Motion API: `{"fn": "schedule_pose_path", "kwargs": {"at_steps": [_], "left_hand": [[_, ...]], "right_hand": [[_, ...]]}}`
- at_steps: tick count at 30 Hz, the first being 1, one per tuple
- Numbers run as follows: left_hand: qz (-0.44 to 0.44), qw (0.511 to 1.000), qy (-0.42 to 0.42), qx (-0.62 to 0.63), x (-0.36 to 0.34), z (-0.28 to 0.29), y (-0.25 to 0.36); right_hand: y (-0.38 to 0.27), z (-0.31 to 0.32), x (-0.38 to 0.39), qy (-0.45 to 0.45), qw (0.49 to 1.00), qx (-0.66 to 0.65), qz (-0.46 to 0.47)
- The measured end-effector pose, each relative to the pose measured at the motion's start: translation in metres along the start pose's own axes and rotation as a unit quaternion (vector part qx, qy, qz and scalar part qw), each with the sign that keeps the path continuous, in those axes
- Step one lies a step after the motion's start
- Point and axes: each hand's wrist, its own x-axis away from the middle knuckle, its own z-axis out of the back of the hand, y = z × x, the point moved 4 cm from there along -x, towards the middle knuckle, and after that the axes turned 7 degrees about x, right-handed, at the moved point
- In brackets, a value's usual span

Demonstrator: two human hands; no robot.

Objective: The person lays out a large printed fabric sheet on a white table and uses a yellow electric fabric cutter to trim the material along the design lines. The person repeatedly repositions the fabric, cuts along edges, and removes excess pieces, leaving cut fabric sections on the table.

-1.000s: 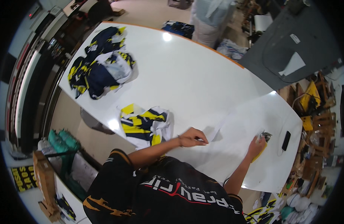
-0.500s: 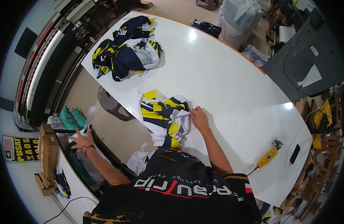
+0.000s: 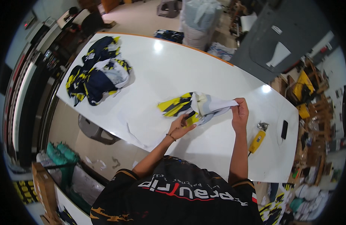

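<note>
A yellow, dark blue and white printed fabric piece (image 3: 193, 106) is lifted just above the white table (image 3: 154, 75). My left hand (image 3: 182, 125) pinches its lower yellow edge. My right hand (image 3: 240, 112) grips the white corner on the right side, pulling the cloth out sideways between both hands. A pale sheet of paper (image 3: 137, 133) lies flat on the table near my left forearm.
A heap of similar blue, yellow and white garments (image 3: 96, 73) lies at the table's far left. A yellow handheld cutter (image 3: 257, 138) and a black phone-like object (image 3: 284, 129) rest at the right. Bagged goods (image 3: 203, 18) stand beyond the far edge; a grey bin (image 3: 94, 129) sits under the near edge.
My left arm came back from the shelf at the lower left. Both hands picked the fabric piece off the table and now hold it spread between them, further right.
</note>
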Motion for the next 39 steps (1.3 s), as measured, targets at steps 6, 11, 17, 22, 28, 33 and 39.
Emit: {"fn": "schedule_pose_path", "kwargs": {"at_steps": [6, 11, 17, 22, 28, 33, 39], "left_hand": [[-0.184, 0.970, -0.139, 0.076, -0.042, -0.059, 0.075], [-0.217, 0.956, -0.063, 0.187, -0.065, -0.041, 0.108], [-0.374, 0.872, 0.120, 0.293, -0.045, 0.105, 0.191], [-0.518, 0.844, 0.063, 0.121, 0.005, 0.203, 0.293], [-0.453, 0.840, 0.139, -0.263, 0.000, 0.259, 0.351], [-0.376, 0.808, 0.191, -0.412, -0.060, 0.297, 0.324], [-0.392, 0.765, 0.373, -0.350, -0.058, 0.352, 0.325]], "right_hand": [[-0.058, 0.028, -0.003, -0.046, 0.998, 0.045, 0.023], [-0.112, 0.056, -0.016, -0.004, 0.989, 0.144, 0.040], [-0.187, 0.112, -0.009, -0.143, 0.924, 0.352, -0.049], [-0.207, 0.151, -0.032, -0.110, 0.791, 0.602, -0.006], [-0.161, 0.229, -0.092, 0.197, 0.736, 0.644, -0.068], [-0.044, 0.255, -0.154, 0.164, 0.719, 0.648, -0.190], [0.024, 0.280, -0.265, 0.179, 0.881, 0.427, -0.100]]}}
